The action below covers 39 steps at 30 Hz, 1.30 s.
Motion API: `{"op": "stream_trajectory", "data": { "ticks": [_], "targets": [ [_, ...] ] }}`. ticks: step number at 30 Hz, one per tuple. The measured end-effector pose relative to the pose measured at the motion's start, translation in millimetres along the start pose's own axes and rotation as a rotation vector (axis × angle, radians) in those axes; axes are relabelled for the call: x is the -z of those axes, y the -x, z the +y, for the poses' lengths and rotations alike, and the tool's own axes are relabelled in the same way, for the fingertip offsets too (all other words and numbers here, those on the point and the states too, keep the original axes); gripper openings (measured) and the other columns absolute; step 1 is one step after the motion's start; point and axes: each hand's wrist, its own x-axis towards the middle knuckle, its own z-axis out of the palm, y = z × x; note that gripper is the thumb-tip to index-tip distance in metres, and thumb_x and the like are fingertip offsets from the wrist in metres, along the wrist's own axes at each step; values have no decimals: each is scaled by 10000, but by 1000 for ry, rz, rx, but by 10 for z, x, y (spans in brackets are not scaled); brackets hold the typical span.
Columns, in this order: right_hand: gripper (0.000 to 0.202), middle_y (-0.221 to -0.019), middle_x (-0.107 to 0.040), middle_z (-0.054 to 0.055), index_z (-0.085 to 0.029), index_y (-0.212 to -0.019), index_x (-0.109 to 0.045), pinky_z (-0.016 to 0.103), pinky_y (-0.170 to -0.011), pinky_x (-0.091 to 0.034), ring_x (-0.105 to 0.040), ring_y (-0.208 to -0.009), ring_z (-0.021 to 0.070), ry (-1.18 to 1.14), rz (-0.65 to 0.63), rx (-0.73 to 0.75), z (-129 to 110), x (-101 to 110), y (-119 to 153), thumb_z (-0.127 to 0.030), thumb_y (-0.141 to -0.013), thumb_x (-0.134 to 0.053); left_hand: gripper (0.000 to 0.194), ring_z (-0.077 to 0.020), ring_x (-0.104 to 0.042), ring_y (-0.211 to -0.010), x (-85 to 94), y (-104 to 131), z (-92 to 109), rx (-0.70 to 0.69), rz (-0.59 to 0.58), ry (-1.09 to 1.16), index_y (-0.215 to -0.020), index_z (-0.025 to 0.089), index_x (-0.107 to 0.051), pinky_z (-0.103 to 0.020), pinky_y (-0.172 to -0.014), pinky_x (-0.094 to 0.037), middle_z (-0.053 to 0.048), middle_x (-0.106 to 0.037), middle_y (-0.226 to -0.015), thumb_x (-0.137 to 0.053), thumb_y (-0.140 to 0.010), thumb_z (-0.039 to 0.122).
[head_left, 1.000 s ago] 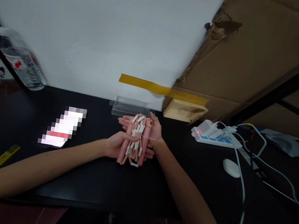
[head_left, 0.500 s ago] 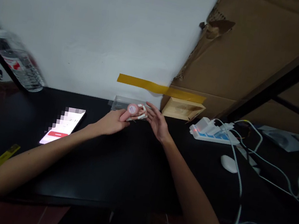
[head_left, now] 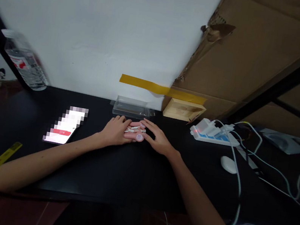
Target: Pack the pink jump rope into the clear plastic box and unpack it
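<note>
Between my two hands, low over the black table (head_left: 122,173), are several small pink and white pieces (head_left: 135,129) with a pink cylinder (head_left: 131,135) along their near side. My left hand (head_left: 116,131) is wrapped round the left ends of the pieces and the cylinder. At the right side, my right hand (head_left: 156,138) has its thumb and fingers apart, with fingertips at the ends of the pieces. Just behind the hands lies a clear plastic tray (head_left: 130,108).
A lit phone (head_left: 64,125) lies at left, below a water bottle (head_left: 27,65). A shallow wooden box (head_left: 183,110) leans at the back. To the right are a power strip (head_left: 211,137), white cables and a white mouse (head_left: 228,164).
Both hands have come down and nearer, bringing the pink pieces to the table. The cylinder now lies sideways, and my right fingertips have reached the pieces. More of the clear tray shows.
</note>
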Motion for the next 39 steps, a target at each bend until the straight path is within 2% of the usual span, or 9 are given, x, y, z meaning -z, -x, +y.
{"op": "stream_trajectory", "data": {
  "ticks": [5,9,12,16,22,27,31,35,39],
  "targets": [
    [622,-1573,-420,100,-268,-1494,-455,529,-1186,-326,-404,-1442,287,57,-28,-15,45,0,40,-545,-945,-548,754,-329,-565,-1117,3,-6,-75,-178,13,34,-1332,188,-530,-451,-948,-452,-137,-602,-1246,-703,-774,666],
    [700,-1605,-359,118,-229,-1539,-376,523,-1208,-291,-354,-1472,285,68,-75,-62,33,-2,68,-572,-946,-518,619,-307,-507,-1248,63,81,-214,-336,19,118,-1373,187,-484,-458,-1048,-407,-146,-547,-1344,-603,-899,567],
    [750,-1623,-314,126,-201,-1569,-306,527,-1226,-252,-316,-1489,296,79,-110,-121,-3,-12,72,-589,-953,-487,588,-334,-446,-1321,37,213,-310,-265,58,94,-1410,144,-443,-502,-1104,-358,-182,-500,-1394,-513,-951,504],
    [828,-1644,-242,135,-171,-1593,-227,516,-1235,-234,-257,-1509,306,80,-160,-127,-62,-12,98,-638,-949,-456,668,-368,-371,-1397,-107,301,-343,-178,26,101,-1491,91,-337,-532,-1137,-328,-226,-426,-1478,-405,-988,526],
    [876,-1667,-130,123,-163,-1604,-159,508,-1249,-177,-165,-1533,298,132,-198,-119,-17,71,158,-664,-946,-445,739,-414,-183,-1488,-238,160,-238,-160,12,-12,-1494,52,-352,-575,-1175,-232,-226,-406,-1519,-378,-982,584],
    [824,-1667,-133,104,-174,-1600,-189,506,-1249,-184,-154,-1534,301,161,-200,-117,-23,116,135,-661,-967,-392,721,-370,-83,-1521,-254,99,-239,-227,64,-93,-1504,56,-357,-561,-1207,-132,-207,-286,-1602,-364,-995,566],
    [885,-1668,-115,103,-177,-1606,-148,527,-1249,-178,-149,-1532,319,167,-220,-155,-44,145,149,-700,-940,-403,730,-351,-142,-1516,-244,105,-306,-267,29,-68,-1505,42,-342,-520,-1209,-180,-212,-282,-1602,-385,-990,558],
    [974,-1661,-127,139,-147,-1609,-95,553,-1244,-168,-151,-1530,338,184,-253,-236,-27,180,189,-736,-908,-429,729,-346,-230,-1494,-224,110,-344,-286,-28,7,-1505,33,-318,-486,-1195,-260,-218,-371,-1556,-401,-987,538],
    [900,-1662,-139,122,-198,-1611,-104,586,-1230,-165,-147,-1531,338,201,-282,-217,-46,181,192,-711,-934,-402,744,-361,-253,-1482,-204,120,-331,-276,-36,28,-1496,7,-317,-486,-1194,-264,-235,-382,-1542,-402,-989,545]
  ]
}}
